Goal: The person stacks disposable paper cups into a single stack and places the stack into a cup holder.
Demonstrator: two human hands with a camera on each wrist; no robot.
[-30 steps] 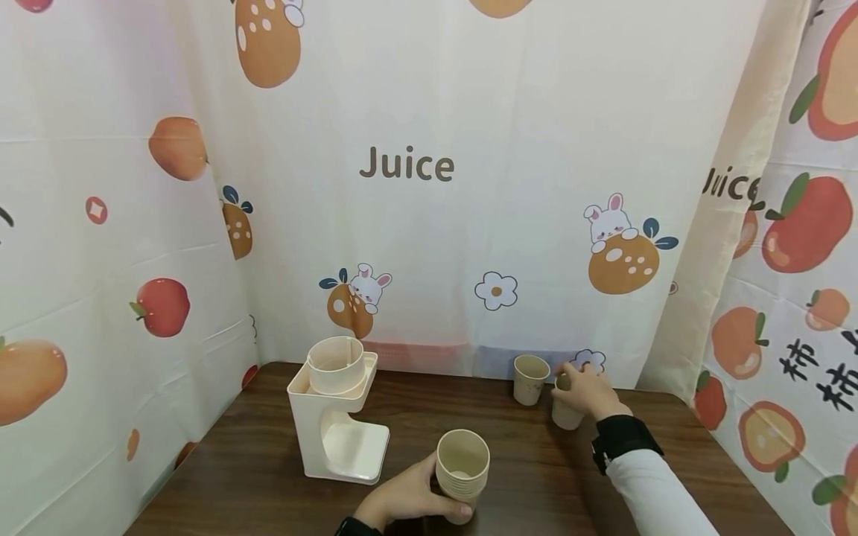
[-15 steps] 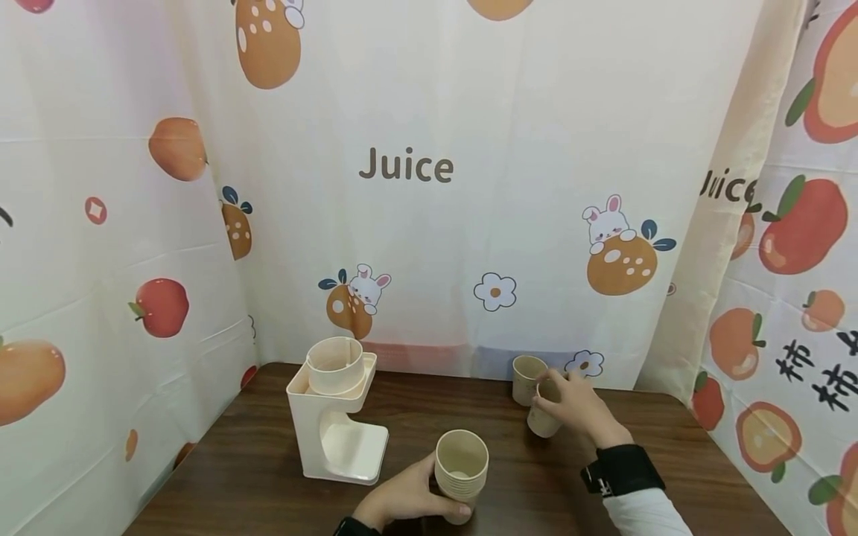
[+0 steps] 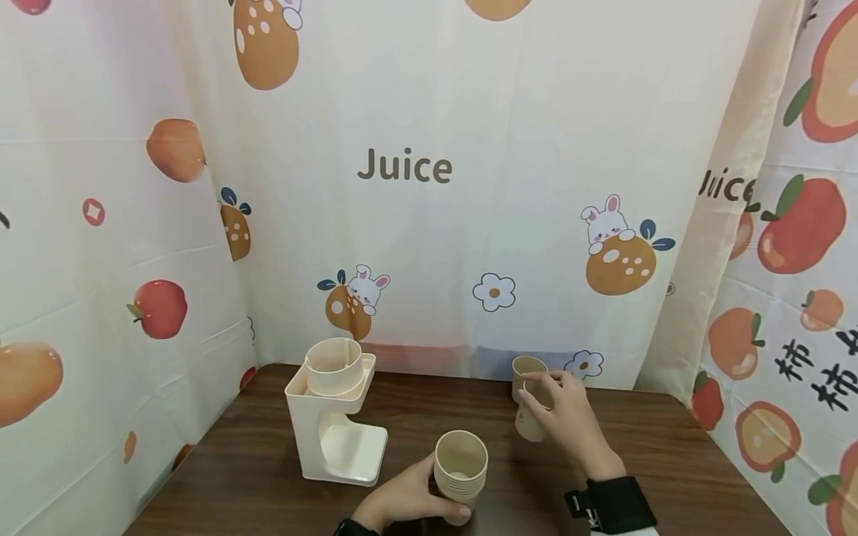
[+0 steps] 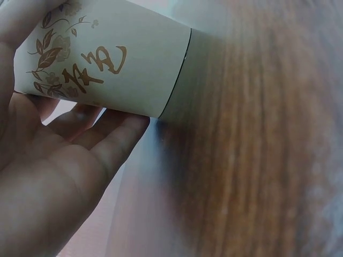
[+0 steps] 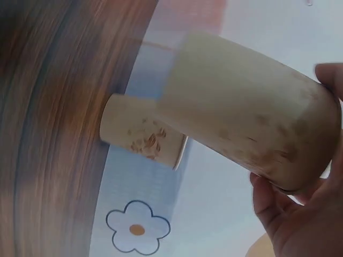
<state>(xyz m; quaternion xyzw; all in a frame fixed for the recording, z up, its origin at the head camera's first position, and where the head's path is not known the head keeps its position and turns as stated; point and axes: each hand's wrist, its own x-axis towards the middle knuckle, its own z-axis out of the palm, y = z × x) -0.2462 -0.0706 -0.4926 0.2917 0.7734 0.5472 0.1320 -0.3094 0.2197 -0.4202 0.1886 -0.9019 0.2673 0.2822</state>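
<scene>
My left hand (image 3: 409, 495) grips a stack of nested beige paper cups (image 3: 461, 469) near the table's front, thumb and fingers round the lower part. Up close in the left wrist view, the outer cup (image 4: 107, 53) shows brown flowers and lettering. With fingers and thumb at its rim, my right hand (image 3: 573, 420) holds a single paper cup (image 3: 529, 424) toward the back of the table. In the right wrist view that cup (image 5: 246, 107) is blurred and tilted. Just behind it, another paper cup (image 3: 526, 370) stands upright, partly covered by my right hand's cup.
A cream C-shaped stand (image 3: 311, 435) with a round cup-like top (image 3: 335, 368) is left of the cup stack on the brown wooden table (image 3: 248, 447). A fruit-printed curtain (image 3: 415, 246) hangs right behind the table and along both sides.
My right hand has moved left with its single cup, away from the right and in front of the standing cup. My left hand and the stack have stayed in place.
</scene>
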